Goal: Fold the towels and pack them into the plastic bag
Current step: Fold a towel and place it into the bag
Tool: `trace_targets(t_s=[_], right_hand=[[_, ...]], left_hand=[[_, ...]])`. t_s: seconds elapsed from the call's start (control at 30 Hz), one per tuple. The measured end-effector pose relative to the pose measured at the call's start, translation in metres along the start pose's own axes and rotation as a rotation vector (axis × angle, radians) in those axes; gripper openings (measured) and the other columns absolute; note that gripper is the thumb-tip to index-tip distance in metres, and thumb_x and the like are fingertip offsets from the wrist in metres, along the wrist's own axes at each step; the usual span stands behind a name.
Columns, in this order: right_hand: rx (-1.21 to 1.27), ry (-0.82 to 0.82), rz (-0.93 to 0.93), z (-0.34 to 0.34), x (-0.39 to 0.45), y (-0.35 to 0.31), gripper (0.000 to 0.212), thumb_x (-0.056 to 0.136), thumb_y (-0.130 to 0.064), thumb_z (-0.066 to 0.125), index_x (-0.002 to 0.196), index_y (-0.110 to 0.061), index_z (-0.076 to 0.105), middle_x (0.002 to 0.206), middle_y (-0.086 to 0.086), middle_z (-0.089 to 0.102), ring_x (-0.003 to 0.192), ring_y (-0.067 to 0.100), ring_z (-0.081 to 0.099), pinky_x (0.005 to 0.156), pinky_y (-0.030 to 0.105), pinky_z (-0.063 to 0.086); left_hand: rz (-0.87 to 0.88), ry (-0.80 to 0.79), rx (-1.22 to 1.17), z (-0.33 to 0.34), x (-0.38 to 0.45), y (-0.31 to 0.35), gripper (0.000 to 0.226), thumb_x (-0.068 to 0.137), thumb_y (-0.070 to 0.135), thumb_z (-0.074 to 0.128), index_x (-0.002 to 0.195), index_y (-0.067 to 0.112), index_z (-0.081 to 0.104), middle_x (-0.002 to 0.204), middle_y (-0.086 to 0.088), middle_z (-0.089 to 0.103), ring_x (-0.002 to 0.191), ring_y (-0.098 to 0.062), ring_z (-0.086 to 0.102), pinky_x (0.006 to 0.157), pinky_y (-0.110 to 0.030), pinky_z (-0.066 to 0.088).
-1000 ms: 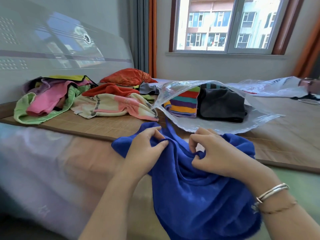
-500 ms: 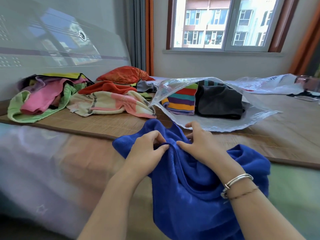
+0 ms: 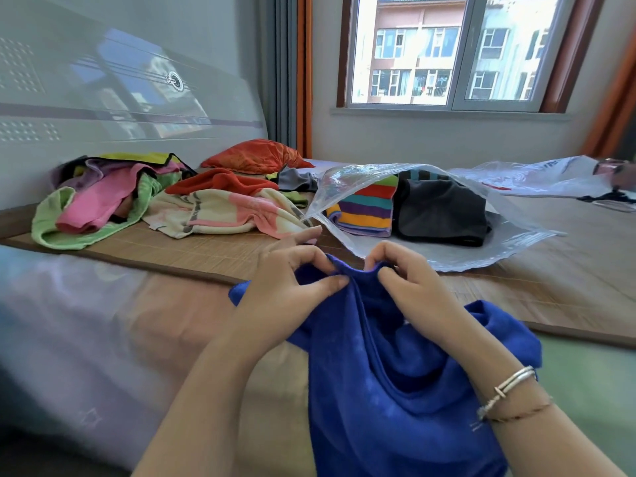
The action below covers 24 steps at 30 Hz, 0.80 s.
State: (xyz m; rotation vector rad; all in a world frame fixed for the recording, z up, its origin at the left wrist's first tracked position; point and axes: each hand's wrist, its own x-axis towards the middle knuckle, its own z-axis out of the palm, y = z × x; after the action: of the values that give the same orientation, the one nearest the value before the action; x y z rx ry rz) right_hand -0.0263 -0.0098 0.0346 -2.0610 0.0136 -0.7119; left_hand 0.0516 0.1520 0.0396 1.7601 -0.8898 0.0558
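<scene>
The blue towel (image 3: pixel 389 366) is hanging bunched in front of the person, its top edge being held up just above the near edge of the woven mat (image 3: pixel 213 249) and its lower folds draping down toward the camera. The left hand (image 3: pixel 292 287) is pinching that top edge between thumb and curled fingers; the right hand (image 3: pixel 409 280), wearing bracelets (image 3: pixel 512 390) at the wrist, is gripping the same edge just beside it, fingers curled over the cloth, so the towel is lying between and below both sets of fingers. Just beyond the hands, the clear plastic bag (image 3: pixel 457 249) is lying on the mat with its mouth gaping toward the person, and it is holding a folded striped towel (image 3: pixel 364 208) beside a folded dark grey towel (image 3: pixel 444 211). To the left, loose towels are lying in a heap: a cream and pink one (image 3: pixel 227 215), an orange one (image 3: pixel 213 182), a pink one (image 3: pixel 99 201) and a green one (image 3: pixel 51 228). An orange pillow (image 3: pixel 254 156) is sitting behind them. The mat is covering a bed with a pale headboard (image 3: pixel 120 98); a window (image 3: pixel 454 49) is facing apartment blocks, with curtains (image 3: pixel 285 70) at its left.
</scene>
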Motion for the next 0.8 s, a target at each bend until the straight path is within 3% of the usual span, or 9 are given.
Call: trace_targets(t_s=[0.1,0.23,0.37,0.5,0.53,0.6,0.63,0.73,0.8], right_hand=[[0.089,-0.081,0.031,-0.003,-0.011,-0.009,0.009,0.077,-0.018,0.045,0.068,-0.019,0.045,0.056,-0.016,0.042,0.055,0.002,0.036,0.05,0.015,0.029],[0.004,-0.137,-0.052,-0.003,-0.02,-0.009,0.029,0.091,-0.025,0.063,0.069,-0.018,0.045,0.06,-0.014,0.042,0.059,0.004,0.04,0.057,0.017,0.031],[0.067,-0.175,-0.041,-0.002,-0.023,-0.008,0.02,0.095,-0.023,0.057,0.077,-0.018,0.052,0.066,-0.012,0.051,0.065,0.007,0.047,0.061,0.021,0.036],[0.116,-0.238,0.007,-0.004,-0.024,-0.013,0.02,0.097,-0.02,0.048,0.106,-0.013,0.065,0.101,0.009,0.067,0.092,0.023,0.061,0.083,0.035,0.047],[0.116,-0.245,0.028,-0.004,-0.024,-0.014,0.022,0.099,-0.015,0.046,0.108,-0.017,0.067,0.108,0.006,0.068,0.099,0.019,0.062,0.089,0.033,0.046],[0.123,-0.293,0.061,-0.002,-0.024,-0.016,0.035,0.1,-0.009,0.043,0.106,-0.032,0.07,0.111,-0.005,0.07,0.105,0.01,0.063,0.095,0.03,0.046],[0.122,-0.317,0.075,-0.001,-0.023,-0.016,0.034,0.1,-0.011,0.044,0.107,-0.031,0.07,0.111,-0.004,0.071,0.108,0.014,0.063,0.097,0.035,0.046],[0.069,-0.337,0.102,0.003,-0.022,-0.017,0.027,0.094,-0.02,0.046,0.108,-0.017,0.07,0.11,0.007,0.07,0.108,0.029,0.063,0.099,0.052,0.045],[0.029,-0.362,0.109,0.004,-0.02,-0.015,0.029,0.09,-0.024,0.044,0.1,-0.013,0.069,0.103,0.01,0.071,0.1,0.032,0.064,0.093,0.053,0.046]], left_hand=[[-0.03,-0.05,-0.071,-0.004,-0.008,0.01,0.012,0.079,0.018,0.077,0.072,0.02,0.068,0.12,0.02,0.063,0.115,0.006,0.053,0.103,-0.026,0.041],[-0.042,-0.041,-0.062,-0.006,-0.014,0.014,0.006,0.081,0.019,0.075,0.078,0.02,0.071,0.086,0.006,0.073,0.091,-0.01,0.067,0.092,-0.043,0.051],[-0.009,-0.016,-0.076,-0.004,-0.017,0.016,0.003,0.08,0.015,0.076,0.079,0.016,0.073,0.083,0.006,0.073,0.085,-0.004,0.067,0.088,-0.03,0.053],[0.032,-0.014,-0.148,-0.005,-0.018,0.016,0.005,0.078,0.009,0.077,0.076,0.013,0.074,0.083,0.002,0.074,0.082,-0.005,0.069,0.078,-0.017,0.053],[0.051,-0.016,-0.151,-0.005,-0.019,0.017,0.007,0.077,0.008,0.077,0.075,0.014,0.074,0.083,0.002,0.075,0.083,-0.005,0.069,0.078,-0.015,0.052],[0.068,-0.024,-0.144,-0.005,-0.019,0.017,0.009,0.076,0.008,0.078,0.074,0.016,0.074,0.083,0.004,0.075,0.082,-0.005,0.069,0.077,-0.015,0.052],[0.059,-0.031,-0.146,-0.005,-0.019,0.018,0.008,0.076,0.009,0.078,0.074,0.016,0.074,0.083,0.004,0.075,0.081,-0.005,0.07,0.076,-0.017,0.054],[0.013,-0.032,-0.146,-0.006,-0.018,0.015,0.009,0.075,0.01,0.079,0.072,0.017,0.074,0.077,0.001,0.074,0.074,-0.008,0.07,0.075,-0.026,0.056],[0.004,-0.021,-0.136,-0.007,-0.018,0.013,0.011,0.075,0.009,0.079,0.071,0.018,0.074,0.073,0.001,0.074,0.069,-0.009,0.068,0.073,-0.026,0.055]])
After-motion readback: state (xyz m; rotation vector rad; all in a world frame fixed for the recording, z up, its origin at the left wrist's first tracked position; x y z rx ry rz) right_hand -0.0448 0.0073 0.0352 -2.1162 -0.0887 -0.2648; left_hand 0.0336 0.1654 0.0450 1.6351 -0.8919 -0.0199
